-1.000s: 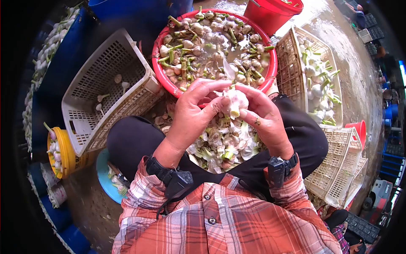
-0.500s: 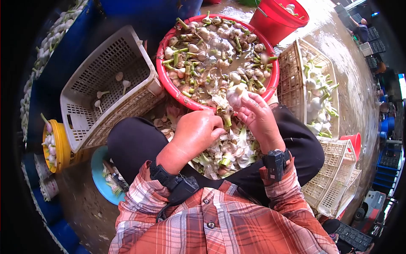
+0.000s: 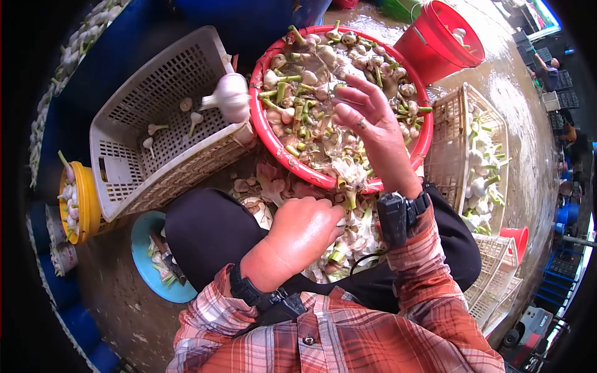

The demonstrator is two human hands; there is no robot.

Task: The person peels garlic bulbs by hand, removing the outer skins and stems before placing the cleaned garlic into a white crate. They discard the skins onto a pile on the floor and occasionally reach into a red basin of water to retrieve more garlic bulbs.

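Note:
A peeled garlic bulb (image 3: 231, 99) is in mid-air, apart from both hands, above the near rim of the white plastic crate (image 3: 118, 214). My right hand (image 3: 368, 115) is raised over the red tub (image 3: 273, 148) with its fingers spread and nothing in them. Several garlic bulbs (image 3: 309, 78) with cut stems lie in the tub's water. My left hand (image 3: 305, 233) is closed over a heap of garlic skins (image 3: 339, 264) between my legs. Its fingers curl under, hiding whatever they may hold. A few garlic bulbs (image 3: 196, 119) lie in the white crate.
At right stands a crate of garlic (image 3: 451, 143), with stacked crates (image 3: 491, 267) nearer me. A red bucket (image 3: 429, 53) is beyond the tub. To the left are a yellow bucket (image 3: 90, 205) and a turquoise basin (image 3: 144, 267) holding a knife (image 3: 171, 264).
My right hand has let go of the garlic bulb, which has flown left toward the white crate. The right fingers have spread. My left hand has shifted down slightly, still closed.

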